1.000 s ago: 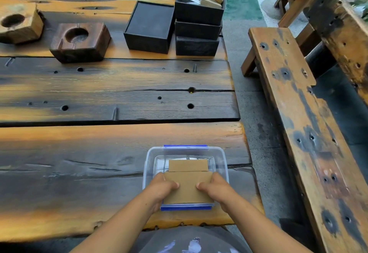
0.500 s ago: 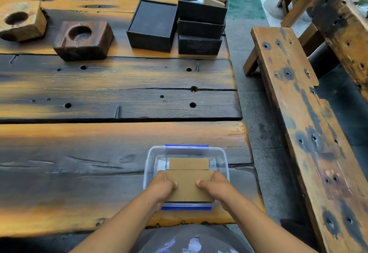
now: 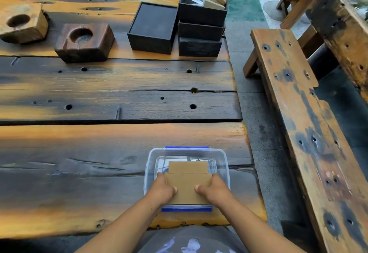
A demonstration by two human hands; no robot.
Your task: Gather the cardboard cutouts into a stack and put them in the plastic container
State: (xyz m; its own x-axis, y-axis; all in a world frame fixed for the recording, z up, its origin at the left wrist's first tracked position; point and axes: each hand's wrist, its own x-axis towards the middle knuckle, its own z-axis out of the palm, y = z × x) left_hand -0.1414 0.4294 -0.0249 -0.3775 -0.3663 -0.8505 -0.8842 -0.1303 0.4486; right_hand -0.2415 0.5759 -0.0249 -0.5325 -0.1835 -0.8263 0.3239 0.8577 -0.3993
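Observation:
A clear plastic container (image 3: 222, 158) with blue clips stands near the front right edge of the wooden table. A stack of brown cardboard cutouts (image 3: 187, 188) sits in its opening, the upper piece wider and a narrower piece (image 3: 188, 166) showing behind it. My left hand (image 3: 162, 190) grips the stack's left edge and my right hand (image 3: 214, 191) grips its right edge, thumbs on top. How deep the stack sits in the container is hidden by my hands.
Two wooden blocks with round hollows (image 3: 83, 41) (image 3: 22, 24) rest at the far left. Black boxes (image 3: 153, 27), one stack (image 3: 201, 31) holding papers, stand at the back. A long wooden bench (image 3: 310, 125) runs along the right, across a concrete gap.
My hands and the cardboard stack stay over the container, sunk a little lower into it. The camera view has shifted slightly.

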